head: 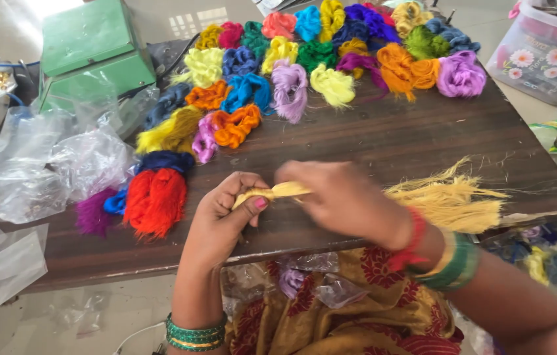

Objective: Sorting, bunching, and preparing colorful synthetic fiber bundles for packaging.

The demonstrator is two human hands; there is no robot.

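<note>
— Dark wooden table [384,141], seen from above; strewn along far edge and left side with small thread bundles in many colours [305,59]. Nearest the viewer?

— Pale yellow thread bundle [278,191], pinched at its bound end by left hand [222,213]; thumb and curled fingers closed around that end, just above near table edge.

— And the other hand?

— Right hand [347,200], closed over same bundle from the right, touching left hand's fingertips; blurred, so exact finger grip not discernible. Red thread and green-and-gold bangles [453,263] on that wrist; green bangles [196,332] on left wrist.

— To the right of the hands?

— Loose fan of pale yellow threads [449,200], lying on table behind right wrist; whether joined to held bundle, cannot tell.

— Left of the hands?

— Red bundle [155,200] beside purple bundle [92,213], near crumpled clear plastic bags [61,158]. Green box [91,49] at far left corner.

— Off the table?

— Clear lidded container with flower print [541,56] at upper right, on pale floor. Yellow-and-red patterned cloth [357,309] across lap below.
</note>
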